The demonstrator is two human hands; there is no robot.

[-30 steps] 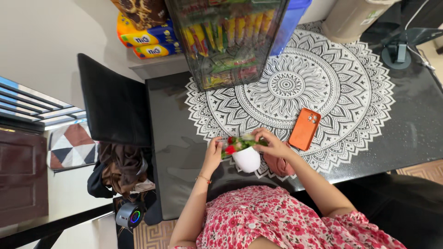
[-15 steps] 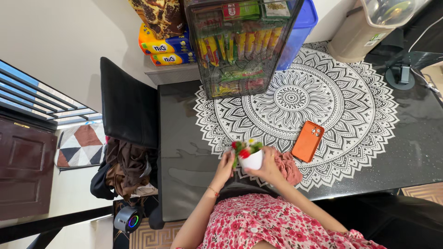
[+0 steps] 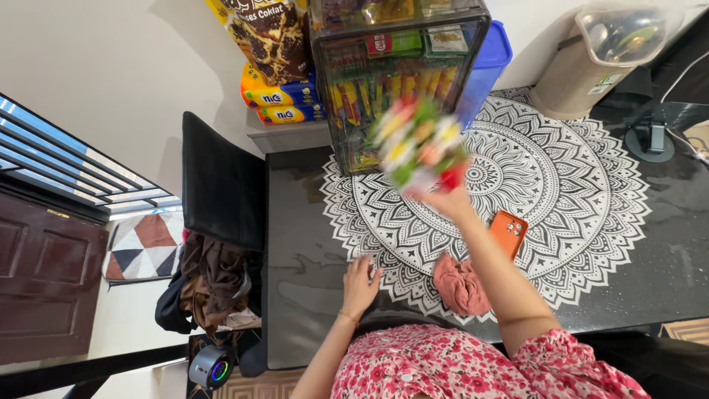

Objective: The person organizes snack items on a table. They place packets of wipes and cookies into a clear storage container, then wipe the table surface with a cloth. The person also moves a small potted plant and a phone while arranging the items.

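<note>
Head camera view: one small pot of flowers (image 3: 421, 144) is held up high over the counter (image 3: 657, 244) by the right hand (image 3: 447, 201), closed around its base. It is blurred, seemingly flowers-up. One left hand (image 3: 360, 284) lies flat and empty on the counter.

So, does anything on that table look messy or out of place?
A pink cloth lies crumpled on the patterned mat, beside the orange phone. The dark tabletop near the left hand shows wet-looking smears. The flower pot in the right hand is blurred, so its state is unclear.
</note>
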